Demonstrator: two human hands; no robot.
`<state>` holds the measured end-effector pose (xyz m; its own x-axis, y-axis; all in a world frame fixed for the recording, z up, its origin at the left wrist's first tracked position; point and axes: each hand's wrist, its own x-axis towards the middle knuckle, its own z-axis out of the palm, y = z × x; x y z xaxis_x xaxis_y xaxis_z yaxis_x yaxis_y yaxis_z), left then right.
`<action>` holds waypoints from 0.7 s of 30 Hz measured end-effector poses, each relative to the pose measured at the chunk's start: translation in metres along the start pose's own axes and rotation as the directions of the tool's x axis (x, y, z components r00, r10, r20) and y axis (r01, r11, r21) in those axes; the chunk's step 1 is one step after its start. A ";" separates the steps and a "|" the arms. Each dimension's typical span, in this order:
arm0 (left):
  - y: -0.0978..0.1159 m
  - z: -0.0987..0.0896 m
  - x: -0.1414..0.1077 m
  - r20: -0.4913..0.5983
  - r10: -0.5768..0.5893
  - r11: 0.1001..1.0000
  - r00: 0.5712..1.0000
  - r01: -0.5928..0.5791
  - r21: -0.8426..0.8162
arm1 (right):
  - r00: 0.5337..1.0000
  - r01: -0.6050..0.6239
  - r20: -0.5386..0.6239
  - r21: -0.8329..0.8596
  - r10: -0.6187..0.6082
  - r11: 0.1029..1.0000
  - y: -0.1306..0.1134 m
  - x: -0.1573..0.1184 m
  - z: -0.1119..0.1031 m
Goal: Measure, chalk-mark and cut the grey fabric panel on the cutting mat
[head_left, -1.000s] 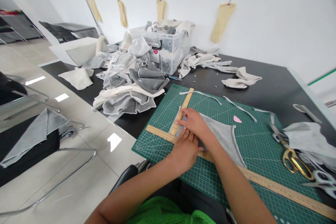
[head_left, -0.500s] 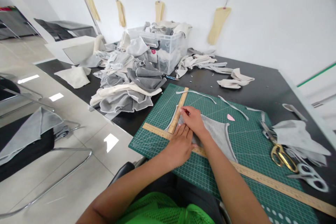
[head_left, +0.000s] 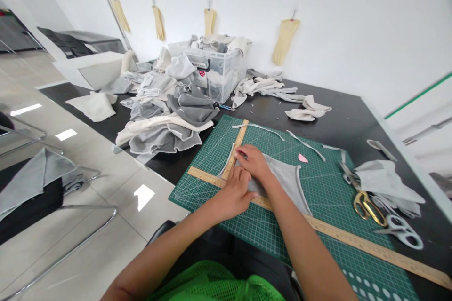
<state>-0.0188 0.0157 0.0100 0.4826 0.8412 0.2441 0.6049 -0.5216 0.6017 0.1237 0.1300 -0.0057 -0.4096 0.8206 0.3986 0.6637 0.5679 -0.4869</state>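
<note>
A piece of grey cloth [head_left: 287, 176] with curled edges lies on the green cutting mat [head_left: 212, 148]. One wooden ruler [head_left: 240, 136] crosses its left part, and a long wooden ruler [head_left: 353, 241] runs along its near edge. My left hand [head_left: 233, 195] presses down on the cloth beside the short ruler, fingers bent, thumb apart over the long ruler. Just beyond it, my right hand [head_left: 253, 162] is closed in a pinch at the short ruler's right edge; what it pinches is hidden. A pink chip [head_left: 302, 158] and thin cloth strips [head_left: 305, 145] lie on the mat.
Left of the mat is a heap of grey and cream cloth [head_left: 165, 127], with a clear bin [head_left: 226, 68] behind it. Gold-handled scissors [head_left: 369, 209], white-handled scissors [head_left: 404, 233] and cloth scraps [head_left: 386, 181] lie at the right. A blue-handled tool [head_left: 226, 107] lies beyond the mat.
My left fingers have gone from stretched flat to bent. My right hand remains pinched near the short ruler. The whole view has shifted slightly.
</note>
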 end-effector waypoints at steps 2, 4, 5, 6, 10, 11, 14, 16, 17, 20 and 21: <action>-0.001 -0.001 0.000 0.015 0.005 1.000 1.000 -0.006 0.027 | 1.000 -0.010 -0.006 -0.012 0.010 1.000 0.002 -0.001 0.000; -0.001 0.002 -0.001 0.011 0.014 0.997 1.000 -0.015 0.082 | 1.000 -0.020 -0.018 -0.019 0.020 1.000 0.006 -0.002 0.000; 0.000 0.004 -0.001 0.002 0.017 0.993 1.000 -0.017 0.116 | 0.999 -0.025 -0.026 -0.021 0.024 0.999 0.010 -0.002 -0.001; 0.000 0.008 -0.001 -0.006 0.023 0.988 1.000 -0.022 0.153 | 0.999 -0.031 -0.036 -0.022 0.030 0.999 0.015 -0.003 -0.003; -0.001 0.022 -0.003 0.005 0.052 0.950 0.999 -0.051 0.307 | 0.993 -0.075 -0.093 -0.035 0.072 0.997 0.042 -0.007 -0.014; -0.002 0.024 -0.003 0.015 0.053 0.941 0.998 -0.055 0.334 | 0.990 -0.094 -0.113 -0.044 0.088 0.995 0.049 -0.008 -0.017; -0.003 0.028 -0.004 0.032 0.050 0.924 0.998 -0.058 0.379 | 0.974 -0.166 -0.170 -0.086 0.150 0.982 0.069 -0.013 -0.023; -0.002 0.028 -0.004 0.034 0.052 0.916 0.998 -0.061 0.397 | 0.957 -0.229 -0.210 -0.118 0.201 0.966 0.077 -0.016 -0.025; -0.001 0.027 -0.005 0.028 0.052 0.911 0.998 -0.059 0.408 | 0.948 -0.256 -0.227 -0.133 0.222 0.958 0.080 -0.018 -0.025; 0.003 0.025 -0.005 -0.003 0.044 0.899 0.999 -0.038 0.436 | 0.932 -0.301 -0.260 -0.168 0.253 0.939 0.082 -0.020 -0.025; 0.004 0.024 -0.005 -0.010 0.038 0.897 0.999 -0.030 0.442 | 0.929 -0.308 -0.269 -0.179 0.254 0.935 0.080 -0.020 -0.026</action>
<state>-0.0038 0.0056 -0.0071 0.4988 0.8220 0.2749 0.8078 -0.5558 0.1963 0.2013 0.1578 -0.0326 -0.0432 0.8890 0.4558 0.8583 0.2666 -0.4385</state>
